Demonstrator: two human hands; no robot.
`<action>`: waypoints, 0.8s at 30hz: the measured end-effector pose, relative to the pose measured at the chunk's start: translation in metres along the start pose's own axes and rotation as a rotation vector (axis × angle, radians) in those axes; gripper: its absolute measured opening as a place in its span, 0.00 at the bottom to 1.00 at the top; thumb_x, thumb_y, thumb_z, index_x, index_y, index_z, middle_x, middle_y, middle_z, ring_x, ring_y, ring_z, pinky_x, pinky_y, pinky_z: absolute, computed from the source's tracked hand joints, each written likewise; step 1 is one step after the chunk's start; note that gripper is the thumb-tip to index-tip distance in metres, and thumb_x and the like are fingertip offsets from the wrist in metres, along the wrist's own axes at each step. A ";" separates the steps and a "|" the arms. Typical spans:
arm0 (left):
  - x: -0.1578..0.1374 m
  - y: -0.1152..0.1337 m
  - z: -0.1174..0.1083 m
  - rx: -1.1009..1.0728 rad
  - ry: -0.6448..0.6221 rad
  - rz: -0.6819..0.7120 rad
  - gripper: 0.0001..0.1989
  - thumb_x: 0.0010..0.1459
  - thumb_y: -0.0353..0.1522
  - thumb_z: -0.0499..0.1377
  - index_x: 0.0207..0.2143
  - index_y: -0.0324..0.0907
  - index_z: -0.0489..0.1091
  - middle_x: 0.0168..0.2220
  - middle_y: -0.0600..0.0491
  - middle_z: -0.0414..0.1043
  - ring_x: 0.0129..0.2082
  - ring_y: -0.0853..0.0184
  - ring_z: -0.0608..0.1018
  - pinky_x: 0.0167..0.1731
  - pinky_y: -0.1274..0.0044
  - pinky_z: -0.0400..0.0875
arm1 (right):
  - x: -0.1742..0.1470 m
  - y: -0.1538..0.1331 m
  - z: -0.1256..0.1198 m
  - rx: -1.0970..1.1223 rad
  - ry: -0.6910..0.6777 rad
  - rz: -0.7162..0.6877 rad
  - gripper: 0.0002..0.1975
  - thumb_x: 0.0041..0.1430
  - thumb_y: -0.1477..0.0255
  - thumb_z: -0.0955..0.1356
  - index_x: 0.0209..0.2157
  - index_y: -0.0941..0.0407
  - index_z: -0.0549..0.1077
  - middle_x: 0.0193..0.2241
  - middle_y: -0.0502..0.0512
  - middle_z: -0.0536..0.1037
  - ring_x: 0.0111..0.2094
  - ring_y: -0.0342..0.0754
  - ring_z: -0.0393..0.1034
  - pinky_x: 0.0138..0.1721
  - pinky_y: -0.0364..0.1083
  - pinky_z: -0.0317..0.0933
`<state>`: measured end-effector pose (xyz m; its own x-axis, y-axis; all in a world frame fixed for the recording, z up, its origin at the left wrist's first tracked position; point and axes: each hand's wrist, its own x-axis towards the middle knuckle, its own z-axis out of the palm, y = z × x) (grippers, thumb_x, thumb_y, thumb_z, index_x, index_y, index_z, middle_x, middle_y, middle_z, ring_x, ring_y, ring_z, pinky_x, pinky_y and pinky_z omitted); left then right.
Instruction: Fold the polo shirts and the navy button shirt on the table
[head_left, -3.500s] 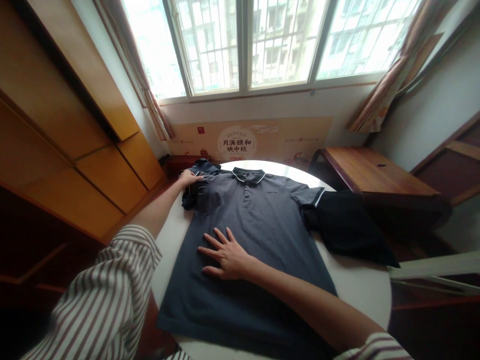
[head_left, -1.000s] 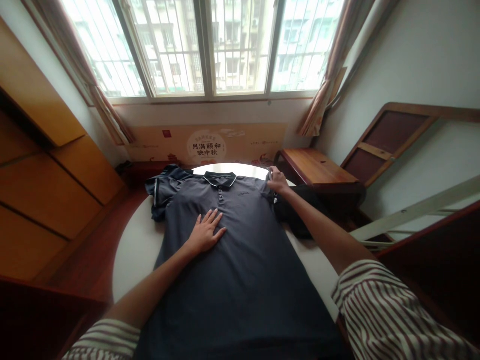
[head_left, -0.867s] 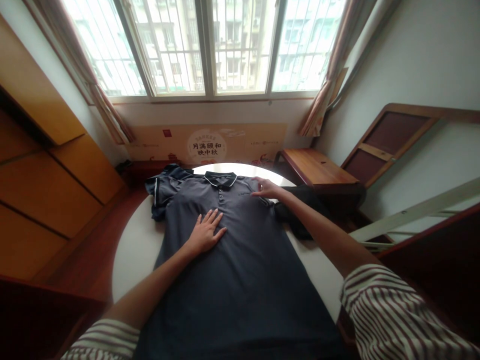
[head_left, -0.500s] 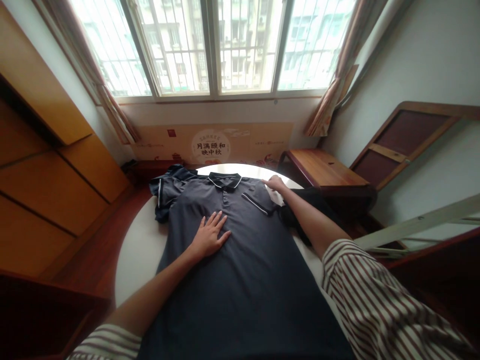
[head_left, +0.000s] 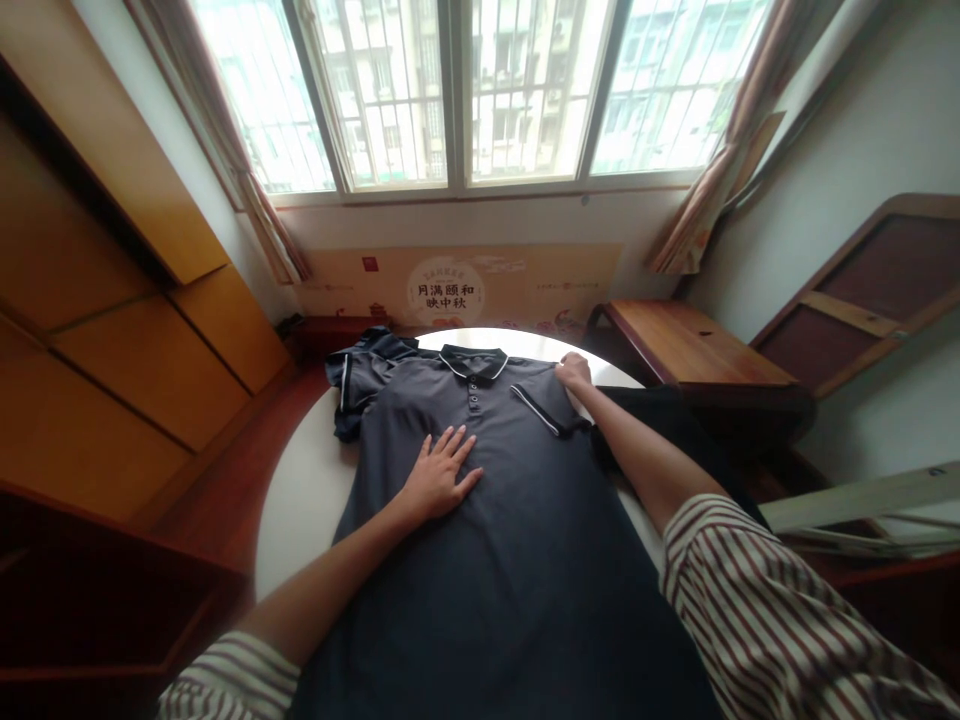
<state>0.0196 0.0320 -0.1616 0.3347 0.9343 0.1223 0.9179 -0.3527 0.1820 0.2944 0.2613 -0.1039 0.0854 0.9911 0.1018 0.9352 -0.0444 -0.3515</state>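
Note:
A dark grey-blue polo shirt [head_left: 480, 560] lies face up, its black collar with white piping at the far end and its hem toward me. My left hand [head_left: 442, 472] rests flat on the shirt's chest, fingers spread. At the shirt's right shoulder, my right hand [head_left: 574, 370] is closed, pinching the fabric by the sleeve. That sleeve, edged in black and white, is folded inward over the shirt. More dark clothing [head_left: 379, 345] is bunched near the left sleeve. Beneath it all is a round white table [head_left: 296, 515].
Black cloth [head_left: 645, 415] lies to the right, beyond my right forearm. A wooden side table [head_left: 697, 345] stands at the back right. Orange-brown cabinets [head_left: 112, 400] line the left wall. Ahead is a barred window [head_left: 525, 90] with a printed banner [head_left: 540, 280] below it.
The whole view has shifted, so everything sits a little farther right. My left hand stays flat on the chest. My right hand still grips at the shoulder, with its fingers more curled.

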 end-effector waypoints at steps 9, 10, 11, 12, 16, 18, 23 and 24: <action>0.009 -0.022 -0.029 -0.248 0.338 -0.104 0.20 0.68 0.36 0.45 0.53 0.43 0.72 0.54 0.47 0.73 0.57 0.62 0.73 0.59 0.70 0.66 | -0.141 -0.073 0.010 0.027 -0.117 -0.681 0.10 0.65 0.70 0.65 0.43 0.58 0.76 0.44 0.62 0.75 0.47 0.52 0.70 0.52 0.47 0.61; 0.014 -0.035 -0.041 -0.260 0.412 -0.151 0.19 0.68 0.35 0.45 0.51 0.42 0.73 0.52 0.47 0.75 0.54 0.63 0.74 0.58 0.71 0.67 | -0.161 -0.080 0.013 0.034 -0.145 -0.759 0.10 0.64 0.69 0.66 0.42 0.57 0.77 0.44 0.61 0.75 0.47 0.52 0.70 0.52 0.47 0.61; 0.018 -0.051 -0.054 -0.258 0.473 -0.218 0.19 0.68 0.34 0.46 0.50 0.41 0.73 0.51 0.46 0.75 0.52 0.62 0.76 0.56 0.72 0.68 | -0.179 -0.087 0.017 0.043 -0.172 -0.838 0.10 0.64 0.68 0.67 0.43 0.57 0.77 0.44 0.60 0.75 0.47 0.52 0.70 0.51 0.47 0.62; 0.024 -0.069 -0.068 -0.245 0.516 -0.310 0.18 0.67 0.34 0.47 0.50 0.39 0.73 0.51 0.45 0.75 0.51 0.62 0.76 0.55 0.72 0.69 | -0.195 -0.092 0.020 0.058 -0.193 -0.916 0.11 0.63 0.67 0.67 0.44 0.57 0.76 0.45 0.61 0.75 0.47 0.52 0.70 0.51 0.47 0.63; 0.045 -0.144 -0.113 -0.155 0.501 -0.763 0.19 0.65 0.34 0.51 0.53 0.35 0.70 0.54 0.39 0.73 0.55 0.55 0.75 0.55 0.69 0.67 | -0.238 -0.109 0.039 0.134 -0.230 -1.100 0.22 0.65 0.64 0.65 0.56 0.60 0.70 0.57 0.66 0.70 0.57 0.57 0.65 0.57 0.53 0.60; 0.051 -0.171 -0.121 -0.154 0.453 -0.870 0.22 0.61 0.38 0.57 0.51 0.31 0.71 0.51 0.33 0.74 0.54 0.49 0.75 0.51 0.66 0.69 | -0.249 -0.112 0.050 0.131 -0.255 -1.110 0.26 0.66 0.60 0.64 0.61 0.59 0.66 0.63 0.66 0.65 0.62 0.61 0.58 0.61 0.59 0.55; 0.054 -0.199 -0.114 -0.190 0.402 -0.897 0.21 0.51 0.42 0.67 0.42 0.36 0.78 0.45 0.38 0.79 0.49 0.49 0.79 0.46 0.69 0.72 | -0.260 -0.110 0.065 0.129 -0.311 -1.073 0.28 0.69 0.57 0.59 0.65 0.54 0.61 0.67 0.61 0.58 0.68 0.61 0.47 0.66 0.65 0.41; 0.055 -0.200 -0.112 -0.193 0.416 -0.885 0.19 0.51 0.41 0.66 0.42 0.38 0.78 0.45 0.41 0.79 0.48 0.51 0.79 0.46 0.71 0.72 | -0.261 -0.109 0.066 0.131 -0.312 -1.068 0.28 0.69 0.57 0.59 0.66 0.54 0.61 0.68 0.61 0.57 0.68 0.60 0.46 0.66 0.64 0.41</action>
<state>-0.1698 0.1481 -0.0825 -0.5885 0.7856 0.1911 0.7380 0.4254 0.5239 0.1476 0.0156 -0.1538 -0.8465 0.5016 0.1786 0.4321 0.8432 -0.3200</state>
